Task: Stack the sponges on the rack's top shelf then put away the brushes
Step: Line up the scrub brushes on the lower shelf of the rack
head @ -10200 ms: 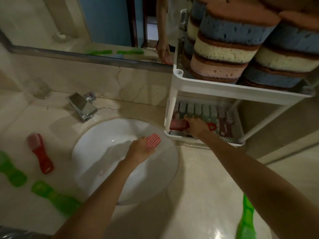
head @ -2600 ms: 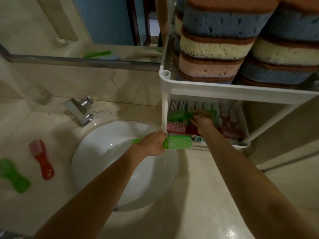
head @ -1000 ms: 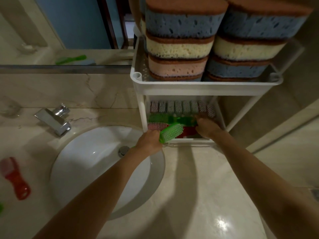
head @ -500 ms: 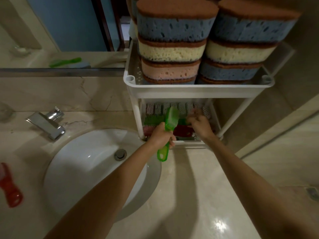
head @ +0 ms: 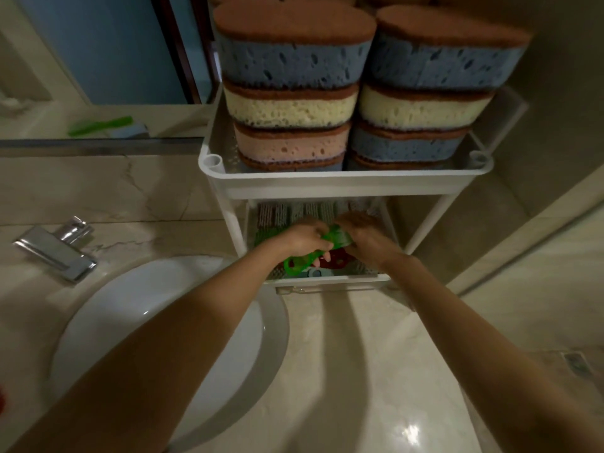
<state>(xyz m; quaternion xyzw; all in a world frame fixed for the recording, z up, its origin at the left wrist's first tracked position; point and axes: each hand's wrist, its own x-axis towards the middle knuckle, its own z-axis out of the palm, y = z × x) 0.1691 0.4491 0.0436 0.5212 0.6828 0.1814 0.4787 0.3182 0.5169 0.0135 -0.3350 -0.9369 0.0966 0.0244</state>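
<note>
Both hands are inside the lower shelf [head: 327, 280] of the rack [head: 343, 188], centre of frame. Left hand [head: 305, 238] is grasping the green brush [head: 338, 237] around its middle. The brush's looped handle end pokes out toward the shelf's front rim, lower left of that hand. Right hand [head: 367, 238] is at the brush's other end, fingers curved over it. Can't tell whether it's gripping or just touching.

The green brush sits above other brushes on that shelf: red brush [head: 336, 259] directly under it, row of bristle heads [head: 294, 212] along the back.

Sponges [head: 291, 103] are on the top shelf [head: 220, 138], upper centre, in two stacks side by side with brown scrub faces up.

Rack stands on the bench [head: 359, 371], just right of the sink [head: 108, 322]. Faucet [head: 58, 251] at left, mirror [head: 98, 60] upper left.
</note>
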